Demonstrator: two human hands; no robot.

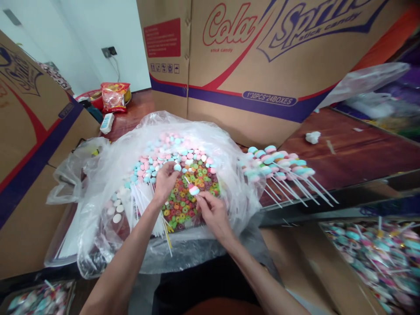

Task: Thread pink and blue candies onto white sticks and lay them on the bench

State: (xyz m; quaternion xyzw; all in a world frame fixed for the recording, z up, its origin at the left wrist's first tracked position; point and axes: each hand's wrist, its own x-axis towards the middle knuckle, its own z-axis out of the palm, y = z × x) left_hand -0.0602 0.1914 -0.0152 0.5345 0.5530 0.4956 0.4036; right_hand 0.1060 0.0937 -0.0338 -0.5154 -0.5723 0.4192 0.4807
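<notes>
My left hand [165, 181] is closed in a pinch on a pale blue and white marshmallow [177, 167], above the candy pile. Lower and to the right, my right hand [215, 213] grips a marshmallow skewer [194, 190] carrying pink, white and blue pieces, with its bare white tip pointing up and left. Beneath both hands lie ring-shaped gummies [183, 208] in red, green, yellow and orange. Pink, blue and white marshmallows [149, 166] are heaped behind them. A bundle of white sticks [144, 199] rests beside my left wrist. A clear plastic bag [229, 157] spreads around the candies.
Finished marshmallow skewers [282, 164] lie stacked on the right of the table [361, 140]. Large cardboard boxes [223, 78] stand behind and at the left. A carton of wrapped candies [377, 258] sits low at the right. A red snack packet [114, 96] lies at the back left.
</notes>
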